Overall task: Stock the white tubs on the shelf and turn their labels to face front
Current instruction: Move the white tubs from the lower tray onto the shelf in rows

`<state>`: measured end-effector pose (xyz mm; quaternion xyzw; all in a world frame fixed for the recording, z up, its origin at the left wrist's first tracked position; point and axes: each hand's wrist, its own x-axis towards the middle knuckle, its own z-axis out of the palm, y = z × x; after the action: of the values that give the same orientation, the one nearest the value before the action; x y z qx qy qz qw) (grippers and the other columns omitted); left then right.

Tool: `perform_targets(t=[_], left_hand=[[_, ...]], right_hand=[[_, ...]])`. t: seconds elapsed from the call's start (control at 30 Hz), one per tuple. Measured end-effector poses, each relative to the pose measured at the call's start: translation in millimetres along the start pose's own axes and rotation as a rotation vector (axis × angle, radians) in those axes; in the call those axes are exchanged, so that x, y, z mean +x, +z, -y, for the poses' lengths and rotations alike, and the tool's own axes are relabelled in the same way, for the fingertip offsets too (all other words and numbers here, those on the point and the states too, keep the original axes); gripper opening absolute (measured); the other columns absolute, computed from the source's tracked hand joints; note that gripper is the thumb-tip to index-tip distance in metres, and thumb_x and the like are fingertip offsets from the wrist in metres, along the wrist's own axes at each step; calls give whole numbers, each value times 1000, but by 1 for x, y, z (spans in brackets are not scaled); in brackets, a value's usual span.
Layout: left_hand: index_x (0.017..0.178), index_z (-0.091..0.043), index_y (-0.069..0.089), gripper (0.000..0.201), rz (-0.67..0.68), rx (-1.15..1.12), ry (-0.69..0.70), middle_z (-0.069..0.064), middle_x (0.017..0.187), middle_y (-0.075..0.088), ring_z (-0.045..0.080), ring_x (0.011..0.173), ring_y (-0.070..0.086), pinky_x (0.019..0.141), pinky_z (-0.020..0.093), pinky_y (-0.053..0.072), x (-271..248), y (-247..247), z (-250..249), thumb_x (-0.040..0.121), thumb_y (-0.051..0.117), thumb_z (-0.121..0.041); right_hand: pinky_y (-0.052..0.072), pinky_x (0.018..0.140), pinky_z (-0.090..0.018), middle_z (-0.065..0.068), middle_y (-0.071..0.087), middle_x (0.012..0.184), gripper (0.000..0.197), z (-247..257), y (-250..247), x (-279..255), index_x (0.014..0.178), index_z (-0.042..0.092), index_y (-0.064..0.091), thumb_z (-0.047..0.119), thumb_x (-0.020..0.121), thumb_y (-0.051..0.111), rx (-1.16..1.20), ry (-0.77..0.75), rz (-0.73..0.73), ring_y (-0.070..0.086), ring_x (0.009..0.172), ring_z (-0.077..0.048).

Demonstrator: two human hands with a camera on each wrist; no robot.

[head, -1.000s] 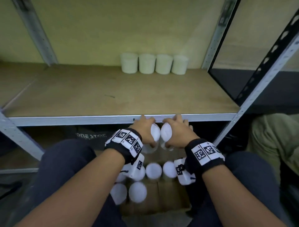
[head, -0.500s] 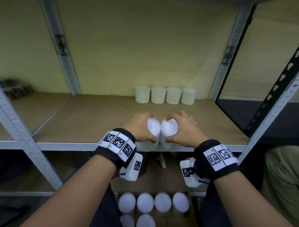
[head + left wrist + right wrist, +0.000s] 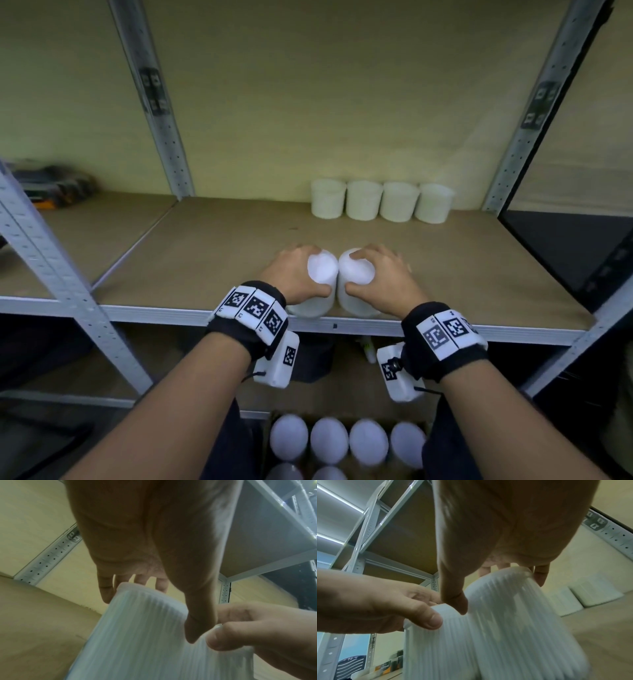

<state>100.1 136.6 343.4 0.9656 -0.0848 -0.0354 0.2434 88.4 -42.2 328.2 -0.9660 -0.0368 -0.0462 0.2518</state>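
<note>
- Nearest to the person, low between the knees, an open carton [image 3: 346, 419] holds more white tubs [image 3: 328, 440] with round lids, waiting to be stocked.
- Above it, at the front edge of the shelf [image 3: 205, 260], the left hand [image 3: 294, 274] grasps the left tub [image 3: 317, 284] from above, fingers over the far rim and thumb on the near side.
- The right hand [image 3: 382, 275] grasps the right tub [image 3: 354, 284] in the same way. The two tubs touch each other side by side; whether they already rest on the board or are just above it I cannot tell.
- The wrist views show ribbed walls [image 3: 145, 635] on the tubs. They look like thin plastic, probably light and somewhat flexible, so I judge a hard squeeze could dent them.
- The ribs should give good friction. Holding around the lid rim, as now, seems best, and it also allows turning the tub.
- No label is visible on either held tub, so which way they face is unknown.
- The shelf board between the hands and the back is bare, so nothing stands in the way.
- At the back wall four tubs [image 3: 382, 202] stand in a close row; a careless push could knock them.
- Metal uprights [image 3: 161, 130] stand at both sides, well apart from the hands.
- Far left, on the next shelf, a dark blurred object [image 3: 51, 186] lies, too unclear to name.
</note>
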Motion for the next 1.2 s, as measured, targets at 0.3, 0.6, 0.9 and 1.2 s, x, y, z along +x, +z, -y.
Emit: perform_targets(t=[0.3,0.6,0.9,1.2], left_hand=[[140,-26,39,77,36,23,28,-1,141,40,24,130,40,104,38,38,-2,-1,1,73,73,-42],[119,-26,57,37,-62,86,97,-3,126,51,21,128,39,107,40,36,-26,-9,-2,84,63,-38],[119,-22,61,29,-84,83,146,0,129,54,17,125,45,100,30,40,-29,-10,3,90,58,-21],[119,-21,63,30,-125,39,80,3,130,58,19,117,57,95,28,45,-11,-21,28,90,59,-18]], right_hand=[[27,116,-38,0,42,148,65,-5,-4,-5,133,25,54,41,74,75,48,-28,25,31,140,-25],[34,100,-26,3,60,123,31,-5,-25,-19,114,21,66,29,84,67,-21,-62,-1,45,123,-18],[39,100,-30,3,61,124,21,-1,-25,-14,106,21,70,28,87,66,-37,-76,20,48,123,-16],[47,98,-34,0,64,122,20,16,-3,21,104,24,70,30,85,66,-44,-105,30,57,116,-19]])
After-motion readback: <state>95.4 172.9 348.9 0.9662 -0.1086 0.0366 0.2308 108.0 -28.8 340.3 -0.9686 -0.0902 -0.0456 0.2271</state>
